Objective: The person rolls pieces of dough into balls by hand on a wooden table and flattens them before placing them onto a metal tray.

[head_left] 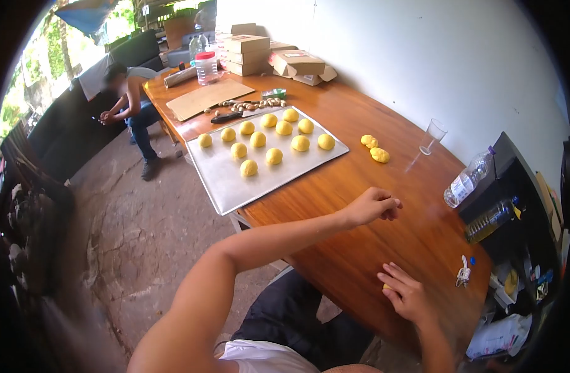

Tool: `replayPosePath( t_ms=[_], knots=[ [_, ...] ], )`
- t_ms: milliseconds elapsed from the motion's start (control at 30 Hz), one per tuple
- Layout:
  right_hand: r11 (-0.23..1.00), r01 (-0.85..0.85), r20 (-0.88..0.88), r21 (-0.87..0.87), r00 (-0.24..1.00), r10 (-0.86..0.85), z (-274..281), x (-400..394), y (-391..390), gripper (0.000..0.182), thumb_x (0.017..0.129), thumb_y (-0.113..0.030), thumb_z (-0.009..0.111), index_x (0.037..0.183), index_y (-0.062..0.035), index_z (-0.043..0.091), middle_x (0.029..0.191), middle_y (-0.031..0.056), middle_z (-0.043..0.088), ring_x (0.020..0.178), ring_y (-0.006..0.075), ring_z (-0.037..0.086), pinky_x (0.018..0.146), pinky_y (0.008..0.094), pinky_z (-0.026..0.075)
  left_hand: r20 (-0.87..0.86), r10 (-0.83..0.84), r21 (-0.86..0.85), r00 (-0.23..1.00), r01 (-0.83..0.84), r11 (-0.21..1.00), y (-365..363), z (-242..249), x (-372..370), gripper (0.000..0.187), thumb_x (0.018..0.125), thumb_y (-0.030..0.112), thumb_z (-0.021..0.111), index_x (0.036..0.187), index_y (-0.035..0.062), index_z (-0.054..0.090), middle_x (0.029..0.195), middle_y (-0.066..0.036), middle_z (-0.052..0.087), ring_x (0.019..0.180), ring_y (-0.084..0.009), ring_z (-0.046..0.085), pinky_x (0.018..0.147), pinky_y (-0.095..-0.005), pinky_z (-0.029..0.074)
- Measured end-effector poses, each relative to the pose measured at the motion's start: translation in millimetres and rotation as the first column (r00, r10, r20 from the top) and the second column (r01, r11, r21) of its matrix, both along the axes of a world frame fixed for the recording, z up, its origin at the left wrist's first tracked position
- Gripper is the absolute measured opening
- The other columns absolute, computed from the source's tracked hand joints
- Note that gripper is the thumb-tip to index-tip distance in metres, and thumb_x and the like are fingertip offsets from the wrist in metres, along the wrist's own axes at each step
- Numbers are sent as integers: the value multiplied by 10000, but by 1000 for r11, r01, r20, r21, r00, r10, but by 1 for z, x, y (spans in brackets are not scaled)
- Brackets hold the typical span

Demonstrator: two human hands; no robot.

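My left hand (pixel 373 206) is above the wooden table (pixel 335 211), its fingers curled; whatever may be inside them is hidden. My right hand (pixel 409 295) is low over the table near its front edge, cupped over a small piece of yellow dough (pixel 386 286), mostly covered by the fingers. Beyond my left hand lie two yellow dough lumps (pixel 379 155), side by side. Several round yellow dough balls (pixel 257 138) sit spaced apart on a metal baking tray (pixel 226 189), which overhangs the table's left edge.
Behind the tray lie a knife (pixel 226 117), several nuts or shells (pixel 257 105) and a brown board (pixel 207 99). A glass (pixel 432 137), clear bottle (pixel 468 180) and oil bottle (pixel 491 221) stand rightward. Cardboard boxes (pixel 244 53) are stacked behind. A person (pixel 139 99) sits at left.
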State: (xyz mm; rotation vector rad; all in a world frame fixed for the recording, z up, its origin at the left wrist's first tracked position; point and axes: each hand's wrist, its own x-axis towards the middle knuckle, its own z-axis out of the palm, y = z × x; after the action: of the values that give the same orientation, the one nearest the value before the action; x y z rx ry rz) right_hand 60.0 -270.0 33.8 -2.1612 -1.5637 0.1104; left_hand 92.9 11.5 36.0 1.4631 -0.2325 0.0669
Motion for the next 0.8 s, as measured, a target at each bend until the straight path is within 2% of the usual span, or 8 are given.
replayPosePath(
  t_ms=[100, 133, 267, 400, 567, 633, 733, 800],
  knots=[
    [961, 184, 301, 209, 922, -242, -16, 28, -1, 247, 876, -176, 732, 1041, 8, 715, 1042, 195, 726, 989, 367, 704, 882, 434, 574, 80, -1, 205, 997, -16, 979, 2, -4, 22, 283, 993, 239, 587, 1056, -9, 708, 880, -84, 732, 837, -163, 693, 795, -310, 542],
    [948, 257, 322, 185, 896, -306, -16, 43, 6, 239, 860, -161, 735, 1011, 22, 712, 1060, 221, 713, 952, 370, 704, 845, 440, 576, 147, 0, 325, 989, -49, 944, 0, -5, 28, 247, 965, 207, 614, 1013, -10, 721, 853, -97, 735, 816, -169, 696, 777, -315, 545],
    [843, 461, 190, 278, 833, -519, -39, 71, 69, 251, 909, -121, 613, 1070, 53, 695, 1213, 272, 644, 1178, 424, 588, 1059, 486, 450, 279, 62, 423, 958, -181, 888, -13, -29, 52, 204, 919, 157, 633, 978, -15, 724, 854, -138, 740, 825, -217, 713, 784, -339, 554],
    [971, 229, 262, 75, 935, -241, -23, 4, 58, 372, 936, -145, 570, 1240, 63, 624, 1420, 239, 535, 1342, 409, 472, 1144, 537, 341, 387, -28, 458, 922, -166, 874, -17, -46, 61, 172, 884, 105, 639, 978, -10, 726, 927, -174, 741, 877, -280, 720, 817, -375, 558],
    [929, 369, 162, -6, 917, -364, -26, 15, -18, 424, 924, -133, 572, 1309, 43, 594, 1421, 260, 525, 1358, 459, 444, 1165, 528, 314, 313, -27, 359, 949, -93, 929, -12, -44, 58, 174, 894, 111, 653, 1002, -2, 729, 938, -163, 742, 850, -259, 712, 785, -361, 546],
    [911, 412, 381, -37, 848, -368, -18, 50, 3, 467, 916, -149, 600, 1343, 37, 570, 1446, 273, 495, 1365, 466, 432, 1167, 529, 312, 301, 1, 328, 954, -105, 939, -14, -45, 58, 172, 898, 105, 645, 1003, -3, 728, 943, -164, 742, 852, -255, 713, 788, -360, 547],
    [861, 476, 273, 179, 817, -508, -40, 87, 66, 491, 900, -145, 624, 1346, 46, 550, 1449, 282, 476, 1344, 462, 443, 1143, 536, 336, 400, 90, 264, 912, -209, 942, -15, -56, 64, 160, 912, 92, 626, 991, -6, 724, 962, -163, 744, 862, -234, 716, 795, -354, 552],
    [888, 415, 123, 198, 888, -442, -33, 63, 90, 441, 864, -95, 636, 1282, 39, 585, 1330, 257, 557, 1276, 438, 493, 1111, 493, 382, 207, 64, 303, 976, -126, 945, -12, -45, 58, 154, 917, 91, 624, 984, -9, 720, 984, -157, 749, 889, -216, 715, 807, -350, 556]
  ],
)
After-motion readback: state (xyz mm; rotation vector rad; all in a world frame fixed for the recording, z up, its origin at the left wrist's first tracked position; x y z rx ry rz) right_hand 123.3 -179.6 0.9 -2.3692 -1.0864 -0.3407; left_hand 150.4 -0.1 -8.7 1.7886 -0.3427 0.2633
